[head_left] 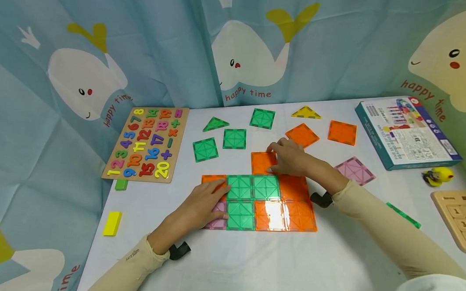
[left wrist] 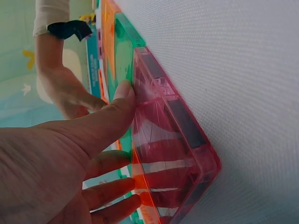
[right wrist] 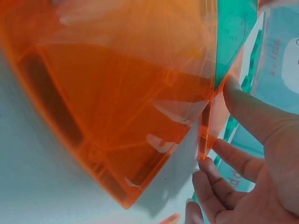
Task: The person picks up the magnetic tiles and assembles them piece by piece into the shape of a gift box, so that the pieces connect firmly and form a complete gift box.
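Observation:
On the white table lies a flat block of translucent magnetic tiles in two rows: green tiles (head_left: 240, 216), orange tiles (head_left: 299, 217) and a pink tile (left wrist: 163, 135) at the left end. The right hand (head_left: 291, 158) pinches an orange square tile (head_left: 259, 163) by its edges, thumb toward the block and fingers at the far side, right at the block's back edge. Straight fingers of the left hand (head_left: 200, 204) rest on the left end of the block, over the pink tile and an orange tile (head_left: 209, 178) behind it.
Loose green square tiles (head_left: 234, 139), orange square tiles (head_left: 342, 132), triangles (head_left: 307, 112) and a pink square tile (head_left: 355, 170) lie behind and to the right. A number board (head_left: 179, 138) stands left; a boxed toy (head_left: 411, 133), yellow figure (head_left: 439, 176) and wooden number board (head_left: 447, 198) stand right.

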`<state>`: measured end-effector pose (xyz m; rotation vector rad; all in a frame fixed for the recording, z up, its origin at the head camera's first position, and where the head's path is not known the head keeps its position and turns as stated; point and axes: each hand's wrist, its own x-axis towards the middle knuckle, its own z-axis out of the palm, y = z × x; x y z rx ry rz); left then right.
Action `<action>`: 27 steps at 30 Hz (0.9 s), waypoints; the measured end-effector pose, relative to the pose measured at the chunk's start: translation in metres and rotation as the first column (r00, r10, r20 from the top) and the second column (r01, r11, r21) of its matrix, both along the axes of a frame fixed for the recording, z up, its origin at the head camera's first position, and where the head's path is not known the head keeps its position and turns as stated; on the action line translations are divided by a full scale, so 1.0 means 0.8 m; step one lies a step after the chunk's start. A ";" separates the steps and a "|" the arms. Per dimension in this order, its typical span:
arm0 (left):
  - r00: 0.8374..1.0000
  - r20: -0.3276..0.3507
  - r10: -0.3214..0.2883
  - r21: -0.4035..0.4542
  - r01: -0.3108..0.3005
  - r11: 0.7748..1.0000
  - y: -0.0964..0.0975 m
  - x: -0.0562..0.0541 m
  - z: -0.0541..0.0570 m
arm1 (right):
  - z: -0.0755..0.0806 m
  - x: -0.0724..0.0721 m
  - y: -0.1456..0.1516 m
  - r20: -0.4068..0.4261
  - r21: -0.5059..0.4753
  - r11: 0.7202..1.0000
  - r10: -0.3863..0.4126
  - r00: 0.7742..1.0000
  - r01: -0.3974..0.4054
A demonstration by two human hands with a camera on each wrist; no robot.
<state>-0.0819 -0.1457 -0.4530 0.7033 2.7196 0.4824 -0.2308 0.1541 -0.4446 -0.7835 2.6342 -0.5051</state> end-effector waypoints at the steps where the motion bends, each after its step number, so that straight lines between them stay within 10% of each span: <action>1: 1.000 -0.001 0.001 0.000 -0.001 1.000 0.000 0.000 0.000 | 0.000 0.001 0.000 -0.001 -0.004 1.000 0.003 1.000 -0.003; 27: 1.000 -0.006 -0.002 0.006 0.002 1.000 0.001 -0.001 0.001 | 0.005 -0.076 -0.087 0.058 0.048 0.997 -0.065 0.996 0.062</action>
